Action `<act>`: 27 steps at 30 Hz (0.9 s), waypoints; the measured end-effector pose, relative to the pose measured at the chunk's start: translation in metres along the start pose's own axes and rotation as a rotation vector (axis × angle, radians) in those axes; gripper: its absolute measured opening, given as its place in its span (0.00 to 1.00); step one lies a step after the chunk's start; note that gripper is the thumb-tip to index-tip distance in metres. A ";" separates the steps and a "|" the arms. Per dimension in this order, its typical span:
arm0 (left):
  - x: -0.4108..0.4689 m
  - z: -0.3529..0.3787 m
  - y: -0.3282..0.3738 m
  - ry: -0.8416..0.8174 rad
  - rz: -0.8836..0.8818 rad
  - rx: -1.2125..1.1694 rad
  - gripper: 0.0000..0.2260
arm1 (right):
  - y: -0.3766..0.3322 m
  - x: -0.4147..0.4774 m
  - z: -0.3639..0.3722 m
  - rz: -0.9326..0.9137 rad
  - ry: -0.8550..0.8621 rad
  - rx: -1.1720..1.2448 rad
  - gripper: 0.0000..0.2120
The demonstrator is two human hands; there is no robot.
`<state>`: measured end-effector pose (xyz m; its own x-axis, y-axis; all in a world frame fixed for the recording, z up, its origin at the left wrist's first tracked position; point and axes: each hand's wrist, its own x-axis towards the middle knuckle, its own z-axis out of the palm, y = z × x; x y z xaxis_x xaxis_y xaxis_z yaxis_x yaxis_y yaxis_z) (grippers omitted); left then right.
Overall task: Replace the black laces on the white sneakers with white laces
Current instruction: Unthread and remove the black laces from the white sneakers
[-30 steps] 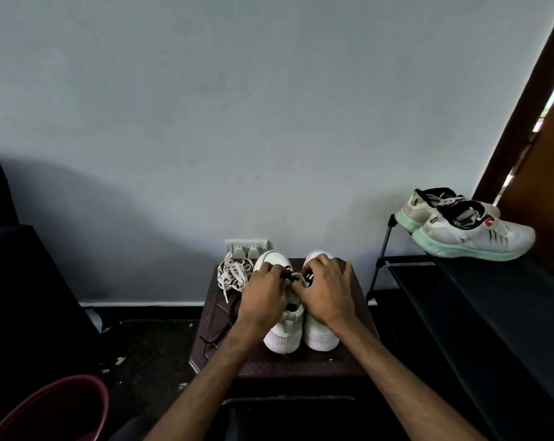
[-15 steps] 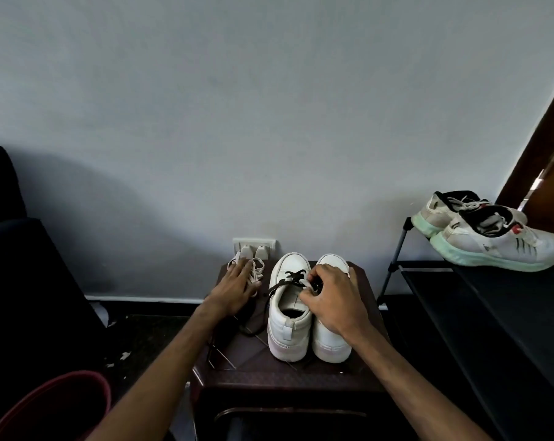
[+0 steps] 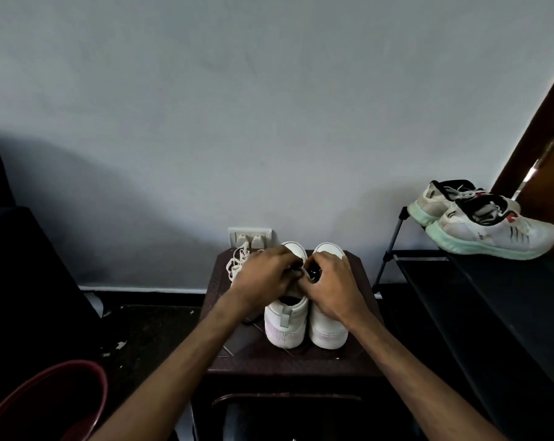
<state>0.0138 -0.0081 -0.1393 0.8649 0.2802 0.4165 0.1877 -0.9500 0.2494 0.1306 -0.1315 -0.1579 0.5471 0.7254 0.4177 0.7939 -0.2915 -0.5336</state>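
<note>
My left hand (image 3: 266,276) and right hand (image 3: 331,283), fingers curled, pinch the black lace (image 3: 314,271) on the smooth white sneakers (image 3: 287,326), which stand on the dark surface (image 3: 288,358). Tangled white laces (image 3: 237,264) lie beside.

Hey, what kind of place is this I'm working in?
Probably a corner of a room or an entryway at home: a shoe rack carrying running shoes, a wall socket, and a small dark table holding the white sneakers.
</note>
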 end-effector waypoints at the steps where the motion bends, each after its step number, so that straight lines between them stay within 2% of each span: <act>1: 0.000 0.002 0.007 -0.020 0.002 0.077 0.11 | 0.000 0.000 -0.001 0.004 -0.002 0.017 0.11; 6: -0.008 0.007 0.021 0.049 -0.044 0.351 0.08 | -0.002 -0.003 -0.003 0.021 -0.009 0.063 0.11; 11: -0.014 -0.001 0.023 0.225 -0.082 0.364 0.07 | -0.005 -0.004 -0.009 0.029 -0.019 0.093 0.15; 14: -0.033 -0.011 0.009 0.359 -0.207 0.260 0.05 | -0.004 -0.003 -0.010 0.035 -0.040 0.075 0.09; 17: -0.055 -0.014 -0.010 0.501 -0.489 -0.045 0.03 | -0.003 -0.002 -0.009 0.039 -0.026 0.069 0.08; 19: -0.063 -0.011 -0.015 0.509 -0.631 -0.201 0.05 | -0.001 -0.003 -0.006 0.033 -0.016 0.057 0.08; 20: -0.065 -0.010 -0.015 0.472 -0.644 -0.189 0.06 | -0.001 -0.003 -0.006 0.029 -0.011 0.052 0.08; 22: -0.064 -0.009 -0.010 0.406 -0.603 -0.120 0.08 | 0.001 -0.003 -0.004 0.013 -0.001 0.042 0.09; 25: -0.045 -0.010 0.007 0.352 -0.411 0.043 0.11 | 0.001 -0.002 -0.003 -0.025 0.004 0.031 0.10; 27: -0.028 -0.005 0.021 0.216 -0.305 0.174 0.10 | 0.001 -0.001 -0.003 -0.027 0.010 0.037 0.10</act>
<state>-0.0089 -0.0356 -0.1413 0.6433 0.5575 0.5248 0.5126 -0.8227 0.2457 0.1311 -0.1345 -0.1569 0.5281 0.7263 0.4400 0.7983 -0.2481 -0.5488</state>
